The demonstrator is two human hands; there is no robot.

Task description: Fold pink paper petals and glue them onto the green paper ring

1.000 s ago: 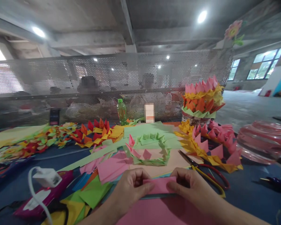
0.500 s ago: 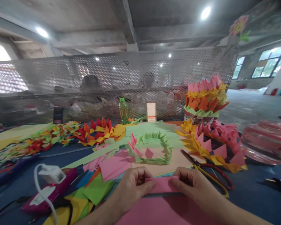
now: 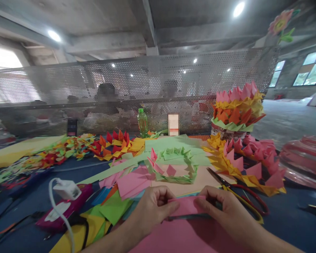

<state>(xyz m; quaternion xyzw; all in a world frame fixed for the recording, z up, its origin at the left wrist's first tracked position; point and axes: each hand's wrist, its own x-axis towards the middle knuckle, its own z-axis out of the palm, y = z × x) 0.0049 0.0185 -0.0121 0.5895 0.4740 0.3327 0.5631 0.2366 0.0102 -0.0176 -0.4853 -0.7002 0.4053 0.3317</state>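
From far away, I take the pink strip (image 3: 186, 206), low in my view over a big pink sheet (image 3: 184, 237), as the middle of my clock. At ten, I see pointy red and yellow paper (image 3: 116, 148), already folded. Between nine and ten, the pink papers (image 3: 134, 182) lie flat, so I guess their folding is not yet done. At eleven, the green ring (image 3: 184, 178) looks joined all round, but only a few pink points (image 3: 153, 155) sit at its left side and inside. The strip looks folded flat and has no point, so I call it just begun. At one, the tall stack (image 3: 238, 103) of folded rows looks the most done. At two, the yellow and pink chain (image 3: 254, 171) looks nearly done too.

The left hand (image 3: 159, 207) is at nine, fingers curled, thumb on top, pinching the strip's left end. The right hand (image 3: 217, 205) is at three, pinching the other end the same way. Both hands lean in toward each other from below. The scissors (image 3: 228, 187) lie just beside the right hand.
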